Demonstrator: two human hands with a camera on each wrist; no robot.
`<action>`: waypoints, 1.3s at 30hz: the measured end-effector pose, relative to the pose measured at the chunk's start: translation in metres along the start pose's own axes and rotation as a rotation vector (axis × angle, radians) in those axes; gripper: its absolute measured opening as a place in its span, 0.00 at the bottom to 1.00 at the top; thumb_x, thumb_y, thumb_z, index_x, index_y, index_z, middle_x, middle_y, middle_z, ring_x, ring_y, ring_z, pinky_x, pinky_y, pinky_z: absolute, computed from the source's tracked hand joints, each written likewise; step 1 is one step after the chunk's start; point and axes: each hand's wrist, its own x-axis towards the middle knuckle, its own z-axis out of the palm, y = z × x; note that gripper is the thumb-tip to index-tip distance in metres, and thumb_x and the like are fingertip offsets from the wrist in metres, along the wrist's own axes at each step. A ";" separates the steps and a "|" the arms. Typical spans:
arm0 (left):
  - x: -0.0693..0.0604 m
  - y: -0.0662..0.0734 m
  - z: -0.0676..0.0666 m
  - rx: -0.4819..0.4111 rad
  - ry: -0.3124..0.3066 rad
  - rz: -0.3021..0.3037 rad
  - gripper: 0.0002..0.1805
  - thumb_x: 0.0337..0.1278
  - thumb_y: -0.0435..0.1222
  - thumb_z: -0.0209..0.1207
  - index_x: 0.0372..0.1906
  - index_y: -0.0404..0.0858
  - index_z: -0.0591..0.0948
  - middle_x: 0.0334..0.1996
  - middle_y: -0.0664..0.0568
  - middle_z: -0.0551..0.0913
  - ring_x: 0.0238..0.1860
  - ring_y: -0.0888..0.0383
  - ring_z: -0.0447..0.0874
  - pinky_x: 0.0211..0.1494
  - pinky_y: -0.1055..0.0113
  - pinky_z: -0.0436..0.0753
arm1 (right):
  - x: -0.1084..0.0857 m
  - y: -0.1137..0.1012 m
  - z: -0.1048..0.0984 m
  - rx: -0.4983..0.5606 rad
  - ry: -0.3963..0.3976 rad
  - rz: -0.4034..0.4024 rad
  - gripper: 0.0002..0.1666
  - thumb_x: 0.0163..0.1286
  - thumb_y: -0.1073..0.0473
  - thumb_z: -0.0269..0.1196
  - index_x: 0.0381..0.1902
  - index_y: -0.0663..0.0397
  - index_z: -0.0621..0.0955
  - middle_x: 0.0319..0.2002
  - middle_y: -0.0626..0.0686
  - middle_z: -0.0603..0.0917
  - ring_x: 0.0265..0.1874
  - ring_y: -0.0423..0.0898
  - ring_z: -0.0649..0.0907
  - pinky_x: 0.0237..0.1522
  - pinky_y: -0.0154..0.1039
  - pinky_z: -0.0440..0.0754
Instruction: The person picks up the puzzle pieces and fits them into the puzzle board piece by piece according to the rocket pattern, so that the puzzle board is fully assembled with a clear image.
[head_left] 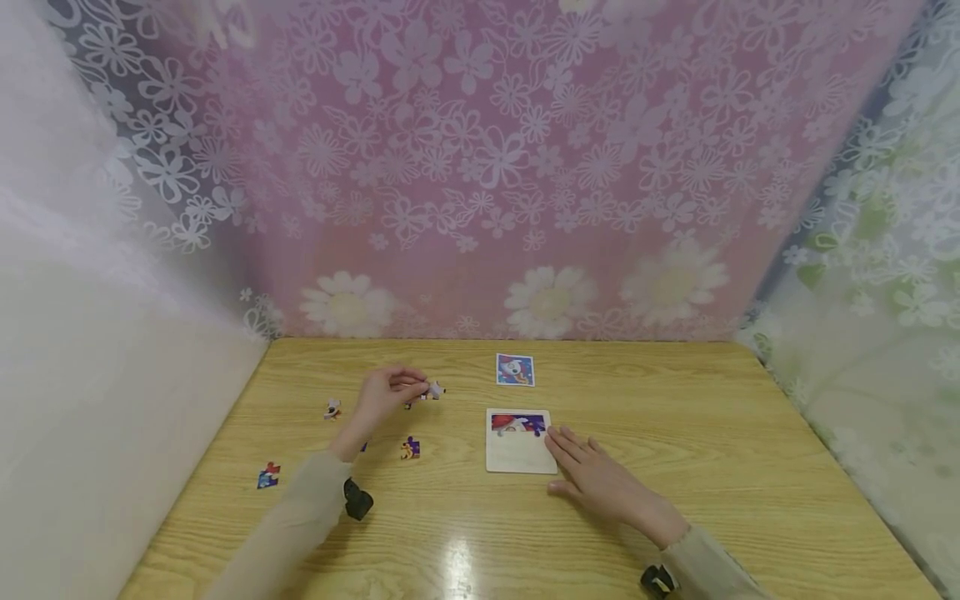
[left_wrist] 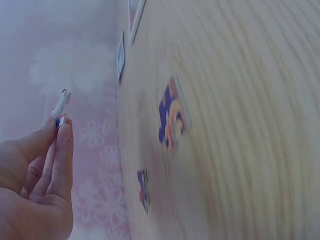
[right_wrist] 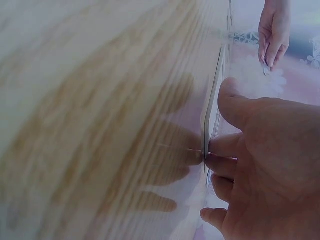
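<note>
Between thumb and fingertips my left hand [head_left: 388, 395] pinches a small white jigsaw piece [head_left: 436, 390], held above the table. The left wrist view shows that piece [left_wrist: 61, 109] nearly edge-on. My right hand [head_left: 606, 483] lies with its fingers extended, fingertips touching the right edge of a white puzzle tray [head_left: 521, 457]. Along the top of the tray's recess is a red, white and purple picture strip [head_left: 517, 423]; the lower part shows bare white. A square picture card [head_left: 515, 370] lies behind the tray.
Loose jigsaw pieces lie on the wooden table left of the tray: a purple-orange one [head_left: 410, 448], a white one [head_left: 332, 409] and a blue-red one [head_left: 268, 476]. Another piece [head_left: 363, 447] is partly hidden by my left arm. A flowered curtain [head_left: 495, 167] hangs behind the table.
</note>
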 end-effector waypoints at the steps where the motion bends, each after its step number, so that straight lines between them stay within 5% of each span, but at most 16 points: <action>1: 0.001 0.001 0.004 -0.009 -0.008 0.005 0.11 0.65 0.31 0.66 0.48 0.29 0.84 0.43 0.40 0.89 0.44 0.40 0.88 0.49 0.46 0.86 | 0.000 0.000 0.000 0.000 0.000 0.000 0.42 0.78 0.45 0.56 0.76 0.69 0.61 0.76 0.66 0.60 0.76 0.65 0.59 0.70 0.71 0.58; 16: 0.003 0.010 0.054 -0.085 -0.071 0.042 0.07 0.63 0.29 0.66 0.44 0.30 0.85 0.40 0.39 0.88 0.40 0.45 0.90 0.48 0.47 0.87 | 0.001 -0.003 -0.003 0.006 -0.011 0.009 0.41 0.78 0.46 0.57 0.76 0.69 0.61 0.76 0.67 0.60 0.76 0.65 0.58 0.70 0.71 0.58; 28: -0.003 0.011 0.094 0.084 -0.216 0.045 0.06 0.63 0.32 0.67 0.41 0.33 0.85 0.35 0.47 0.87 0.34 0.53 0.88 0.37 0.64 0.88 | 0.001 -0.003 -0.004 0.014 -0.026 0.021 0.42 0.78 0.46 0.56 0.76 0.69 0.61 0.77 0.66 0.59 0.76 0.65 0.58 0.71 0.71 0.57; 39: -0.007 0.016 0.106 0.230 -0.251 0.068 0.04 0.59 0.31 0.70 0.36 0.34 0.86 0.30 0.50 0.87 0.28 0.63 0.82 0.32 0.73 0.81 | 0.001 -0.005 -0.005 0.021 -0.030 0.031 0.41 0.78 0.46 0.57 0.76 0.69 0.62 0.77 0.66 0.60 0.77 0.65 0.57 0.71 0.71 0.56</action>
